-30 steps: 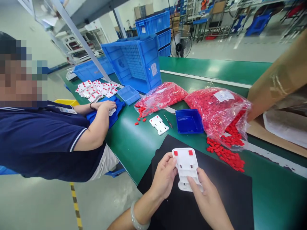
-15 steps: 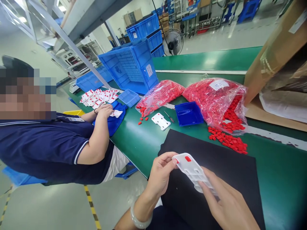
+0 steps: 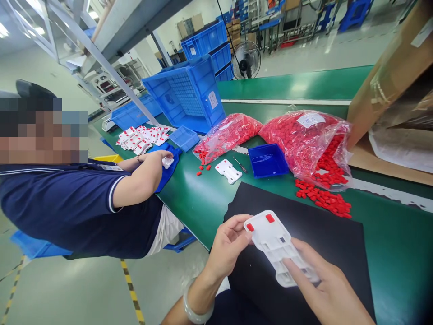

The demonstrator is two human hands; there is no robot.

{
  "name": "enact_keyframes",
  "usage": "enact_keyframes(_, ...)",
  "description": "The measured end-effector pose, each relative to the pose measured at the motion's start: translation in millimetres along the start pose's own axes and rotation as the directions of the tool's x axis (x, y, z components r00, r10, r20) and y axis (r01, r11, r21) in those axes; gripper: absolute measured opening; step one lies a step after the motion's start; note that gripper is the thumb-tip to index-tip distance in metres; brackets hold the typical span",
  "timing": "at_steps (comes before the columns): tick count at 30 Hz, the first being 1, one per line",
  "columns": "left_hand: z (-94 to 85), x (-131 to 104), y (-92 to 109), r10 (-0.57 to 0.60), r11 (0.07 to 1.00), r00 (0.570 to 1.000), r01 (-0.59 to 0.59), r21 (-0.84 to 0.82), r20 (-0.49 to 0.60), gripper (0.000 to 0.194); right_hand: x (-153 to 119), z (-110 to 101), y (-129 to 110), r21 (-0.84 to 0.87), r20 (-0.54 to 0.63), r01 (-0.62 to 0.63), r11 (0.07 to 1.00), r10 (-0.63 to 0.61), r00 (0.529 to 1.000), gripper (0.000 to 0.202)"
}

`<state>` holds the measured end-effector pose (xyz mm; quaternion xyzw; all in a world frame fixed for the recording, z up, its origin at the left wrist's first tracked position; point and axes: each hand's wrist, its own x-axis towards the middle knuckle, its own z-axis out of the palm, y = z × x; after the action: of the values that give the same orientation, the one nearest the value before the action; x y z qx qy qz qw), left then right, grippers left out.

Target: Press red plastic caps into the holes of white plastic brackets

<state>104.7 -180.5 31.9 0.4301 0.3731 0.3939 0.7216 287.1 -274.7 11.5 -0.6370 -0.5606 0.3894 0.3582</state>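
Observation:
Between my hands, above a black mat (image 3: pixel 331 271), is a white plastic plate (image 3: pixel 270 246) with two red pads at its far-left end and small openings further along. My left hand (image 3: pixel 232 246) pinches the corner beside one red pad, thumb on top. Around the nearer right end, my right hand (image 3: pixel 321 280) grips the plate, thumb across its face and fingers along the far edge. A second white plate (image 3: pixel 228 171) lies on the green table beside a small screwdriver (image 3: pixel 240 164). Loose red pads (image 3: pixel 323 198) are heaped past the mat.
Two plastic bags of red pads, one left (image 3: pixel 230 133) and one right (image 3: pixel 301 140), lie behind a dark blue tray (image 3: pixel 268 161). A cardboard box (image 3: pixel 379 85) stands at right. A co-worker (image 3: pixel 101 198) sits at left, handling a white plate near a pile of plates (image 3: pixel 142 137).
My hands have turned the plate so its face shows more fully, and its right end has dropped slightly. My left thumb uncovers more of the corner red pad. The co-worker's hands have shifted.

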Motion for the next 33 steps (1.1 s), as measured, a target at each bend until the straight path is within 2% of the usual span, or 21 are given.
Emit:
enact_keyframes(4,-2.6,-3,10,0.009,0.988,0.999,-0.014,0.155,0.034,0.032,-2,-6,-1,0.013,-0.009,-0.02,1.0,0.02,1.0,0.034)
enact_keyframes(7,-2.5,-3,16,0.0,0.96,0.999,-0.009,0.279,0.034,0.032,-4,-7,-5,-0.074,-0.083,0.067,0.995,-0.073,0.994,0.032)
enact_keyframes(12,-0.9,-2,20,-0.018,0.908,0.999,0.0,0.419,0.038,0.022,-6,-7,-9,-0.291,-0.156,0.223,0.93,-0.276,0.948,0.033)
enact_keyframes(17,2.0,-4,21,-0.026,0.891,0.999,0.007,0.454,0.037,0.019,-10,-4,-8,-0.361,-0.171,0.253,0.898,-0.33,0.928,0.034)
enact_keyframes(20,2.1,-3,21,-0.016,0.901,1.0,0.012,0.433,0.006,0.02,-11,-4,-8,-0.261,-0.181,0.222,0.94,-0.274,0.945,0.035)
enact_keyframes(23,-0.8,0,18,-0.023,0.949,1.0,0.015,0.314,0.021,0.021,-6,-7,-8,-0.028,-0.095,0.086,0.996,-0.088,0.991,0.033)
enact_keyframes(26,-4.2,2,13,-0.059,0.993,0.995,0.051,0.109,0.076,0.029,2,-12,-8,0.218,0.071,-0.106,0.97,0.092,0.993,0.037)
enact_keyframes(28,-5.0,1,10,-0.105,0.994,0.99,0.107,-0.008,0.089,0.035,5,-12,-8,0.327,0.109,-0.183,0.927,0.156,0.982,0.04)
enact_keyframes(30,-4.2,0,8,-0.132,0.989,0.988,0.137,-0.06,0.074,0.038,6,-11,-7,0.376,0.107,-0.22,0.9,0.193,0.975,0.042)
enact_keyframes(33,-0.6,-1,7,-0.118,0.993,0.992,0.119,-0.023,0.039,0.033,4,-8,-3,0.355,0.141,-0.223,0.908,0.183,0.973,0.044)
